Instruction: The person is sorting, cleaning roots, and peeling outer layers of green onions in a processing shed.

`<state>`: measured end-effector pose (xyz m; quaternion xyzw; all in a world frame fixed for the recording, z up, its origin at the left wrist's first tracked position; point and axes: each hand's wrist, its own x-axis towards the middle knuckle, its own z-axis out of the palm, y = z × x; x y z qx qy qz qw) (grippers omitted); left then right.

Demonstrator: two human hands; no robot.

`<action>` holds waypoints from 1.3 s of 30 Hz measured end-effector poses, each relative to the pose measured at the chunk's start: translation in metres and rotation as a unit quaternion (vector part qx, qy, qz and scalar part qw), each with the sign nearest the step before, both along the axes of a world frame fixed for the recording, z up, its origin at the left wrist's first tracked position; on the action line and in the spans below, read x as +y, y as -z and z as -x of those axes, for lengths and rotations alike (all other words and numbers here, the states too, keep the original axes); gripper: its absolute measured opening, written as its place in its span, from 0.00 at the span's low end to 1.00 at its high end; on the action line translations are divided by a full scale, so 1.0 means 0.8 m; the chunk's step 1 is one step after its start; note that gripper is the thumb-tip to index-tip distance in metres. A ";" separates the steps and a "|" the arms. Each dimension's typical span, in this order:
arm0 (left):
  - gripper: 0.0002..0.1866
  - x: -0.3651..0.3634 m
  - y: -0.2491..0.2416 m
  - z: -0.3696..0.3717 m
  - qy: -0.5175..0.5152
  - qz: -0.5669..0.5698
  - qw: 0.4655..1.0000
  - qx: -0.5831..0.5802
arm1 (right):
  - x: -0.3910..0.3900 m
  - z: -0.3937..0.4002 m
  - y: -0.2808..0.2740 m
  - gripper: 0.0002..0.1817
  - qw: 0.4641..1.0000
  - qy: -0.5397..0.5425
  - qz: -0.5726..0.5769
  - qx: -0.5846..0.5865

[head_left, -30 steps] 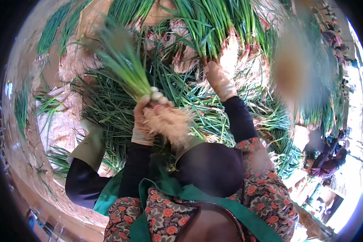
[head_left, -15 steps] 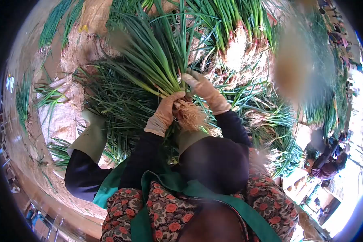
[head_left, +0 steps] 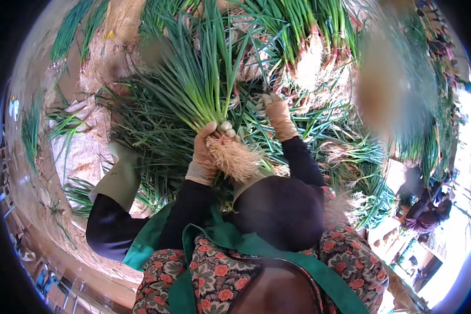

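A bunch of green onions (head_left: 206, 97) is gripped near its bulbs by my gloved left hand (head_left: 203, 152). The leaves fan out up and to the left, and the pale roots (head_left: 235, 158) hang toward my knee. White bulbs show beside the thumb. My gloved right hand (head_left: 276, 112) is apart from the bunch, over the loose green onions to its right. Its fingers look curled, and what is between them is too small to make out.
Loose green onions (head_left: 152, 118) are heaped under and left of the bunch. Bundles with bright roots (head_left: 309, 63) lie at the upper right. My boots (head_left: 119, 175) flank the heap. Sacking (head_left: 78, 157) covers ground at left. Another person (head_left: 426, 209) sits far right.
My right hand has let go of the bunch and moved right and slightly up. The bunch, still in my left hand, has turned more upright, and its roots have swung slightly lower.
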<state>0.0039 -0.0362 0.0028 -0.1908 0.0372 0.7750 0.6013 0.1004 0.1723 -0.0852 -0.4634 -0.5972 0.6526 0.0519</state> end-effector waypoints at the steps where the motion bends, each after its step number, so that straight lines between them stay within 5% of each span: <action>1: 0.14 -0.005 -0.004 0.005 0.009 -0.025 0.999 -0.039 | 0.006 -0.006 0.018 0.10 0.999 -0.011 -0.005 0.045; 2: 0.15 -0.006 0.000 0.005 -0.003 -0.017 0.999 -0.050 | 0.001 0.000 0.027 0.09 0.993 0.011 0.040 0.108; 3: 0.17 -0.003 0.008 0.005 -0.013 -0.012 0.998 -0.059 | -0.003 0.013 -0.004 0.11 0.993 -0.073 -0.061 0.072; 5: 0.18 0.002 0.013 0.003 -0.018 -0.009 0.997 -0.070 | 0.004 0.052 -0.028 0.18 0.992 -0.100 -0.080 -0.018; 8: 0.19 0.006 0.012 0.001 -0.023 -0.021 0.998 -0.063 | 0.008 0.115 -0.028 0.23 0.869 -0.257 -0.390 -0.163; 11: 0.18 0.009 0.017 0.006 -0.033 0.027 0.999 0.018 | 0.026 0.149 -0.008 0.22 0.874 -0.302 -0.337 -0.178; 12: 0.15 0.011 -0.007 0.008 -0.027 0.143 0.989 0.039 | 0.016 0.145 -0.027 0.20 0.890 -0.233 -0.379 -0.095; 15: 0.18 0.012 0.025 0.008 0.001 0.206 0.968 0.142 | 0.005 0.104 -0.093 0.20 0.920 -0.273 -0.265 -0.091; 16: 0.15 0.011 0.041 0.007 0.049 0.215 0.968 0.117 | -0.003 0.086 -0.074 0.20 0.877 -0.318 -0.356 -0.056; 19: 0.13 0.013 0.062 0.001 0.134 0.226 0.954 0.147 | -0.038 0.049 -0.078 0.19 0.845 -0.412 -0.334 -0.065; 22: 0.10 0.022 0.035 -0.005 0.069 0.202 0.967 0.139 | -0.051 0.039 -0.075 0.14 0.956 -0.238 -0.167 -0.037; 24: 0.12 0.019 0.022 0.000 0.033 0.123 0.987 0.101 | -0.021 0.017 0.039 0.13 0.964 -0.142 -0.202 0.097; 26: 0.14 0.010 0.008 0.006 0.009 0.056 0.996 0.063 | -0.009 -0.002 0.031 0.11 0.848 -0.285 -0.447 0.022; 27: 0.15 0.004 0.002 0.006 0.001 0.024 0.999 0.041 | -0.024 -0.010 0.051 0.09 0.824 -0.351 -0.437 -0.076; 28: 0.15 -0.001 0.005 0.008 0.011 0.019 1.000 -0.009 | -0.024 -0.032 0.062 0.12 0.727 -0.564 -0.389 -0.048; 30: 0.14 -0.006 0.007 0.008 -0.005 0.000 0.999 -0.032 | -0.046 -0.048 -0.060 0.16 0.721 -0.653 -0.182 -0.143; 31: 0.13 -0.007 0.007 0.005 -0.011 -0.008 0.999 -0.048 | -0.041 -0.072 -0.055 0.17 0.657 -0.691 -0.286 -0.092; 33: 0.13 -0.006 0.005 0.002 0.003 -0.010 0.998 -0.056 | -0.044 -0.010 -0.107 0.18 0.722 -0.610 -0.219 -0.242; 34: 0.13 -0.005 0.007 0.000 0.011 -0.006 0.998 -0.053 | -0.032 -0.006 -0.058 0.20 0.820 -0.482 -0.290 -0.105; 35: 0.13 -0.004 0.008 -0.001 0.019 -0.001 0.999 -0.049 | -0.030 0.019 -0.069 0.19 0.924 -0.373 -0.086 -0.014; 36: 0.14 -0.004 0.002 -0.003 0.036 -0.035 0.997 -0.060 | -0.028 0.045 -0.082 0.18 0.963 -0.228 0.118 0.078; 37: 0.15 -0.003 -0.005 -0.004 0.046 -0.002 0.999 -0.027 | -0.035 0.065 -0.098 0.13 0.944 -0.119 0.298 0.075; 39: 0.17 -0.005 -0.012 -0.004 0.065 0.064 0.995 0.038 | -0.039 0.084 -0.054 0.10 0.884 -0.095 0.402 0.218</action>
